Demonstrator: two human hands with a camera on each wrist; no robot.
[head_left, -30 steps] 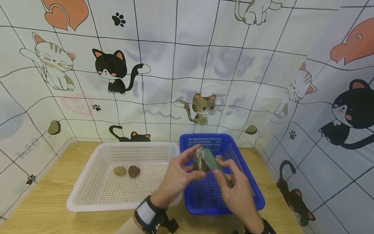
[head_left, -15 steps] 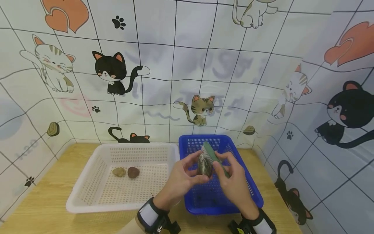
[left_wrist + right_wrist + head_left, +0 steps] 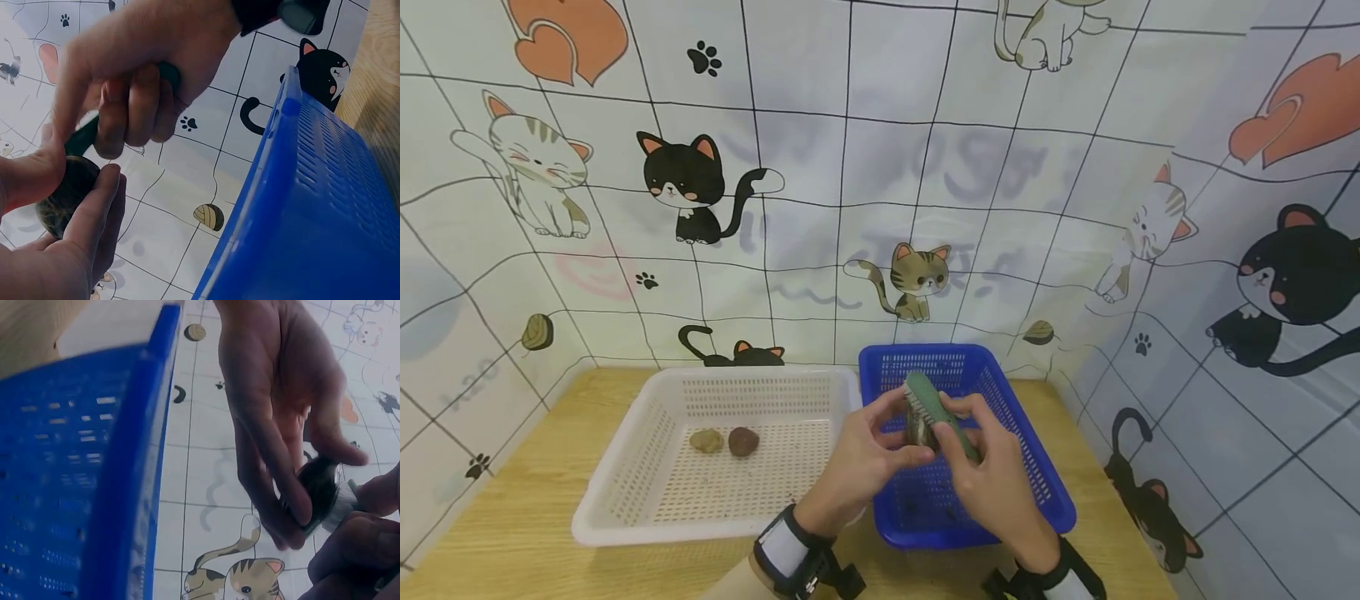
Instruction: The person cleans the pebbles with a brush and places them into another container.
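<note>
Over the blue basket (image 3: pixel 895 521), my left hand (image 3: pixel 861 450) grips a dark, streaked stone (image 3: pixel 919 430) between thumb and fingers. My right hand (image 3: pixel 992 475) holds a green scrubbing brush (image 3: pixel 942 410) by its handle, fingers curled round it. The brush's pale bristles (image 3: pixel 340 506) touch the stone's side in the right wrist view. Seen from the left wrist, the stone (image 3: pixel 65 194) sits between the left thumb and fingers, and the right hand (image 3: pixel 134 81) wraps the handle above it. The brush head partly covers the stone in the head view.
A white basket (image 3: pixel 625 517) stands left of the blue one, on a wooden table (image 3: pixel 490 517). Inside it lie a yellowish stone (image 3: pixel 706 441) and a reddish-brown stone (image 3: pixel 743 442). A cat-patterned sheet (image 3: pixel 805 225) rises behind and at both sides.
The brush has shifted along the stone, up and then back down to the left, with the right hand moving along. The left hand keeps its grip, and the stone has turned slightly.
</note>
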